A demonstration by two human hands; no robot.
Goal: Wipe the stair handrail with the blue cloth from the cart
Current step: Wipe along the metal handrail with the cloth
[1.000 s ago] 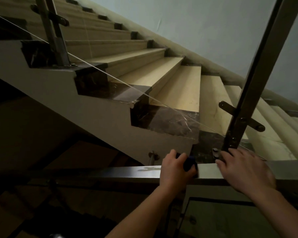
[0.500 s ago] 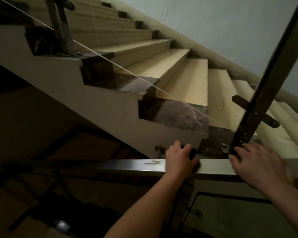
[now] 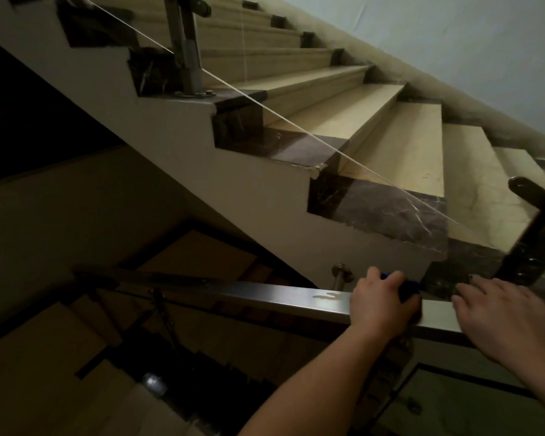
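Filling most of the frame, a beige staircase [image 3: 375, 127] is seen climbing toward the upper left. Across the bottom, the steel handrail [image 3: 265, 294] is pressed by both hands. The right hand [image 3: 510, 319] is laid flat, fingers spread, lower right. The left hand [image 3: 381, 305] is clamped around the blue cloth [image 3: 406, 286], barely visible, bunched on the rail.
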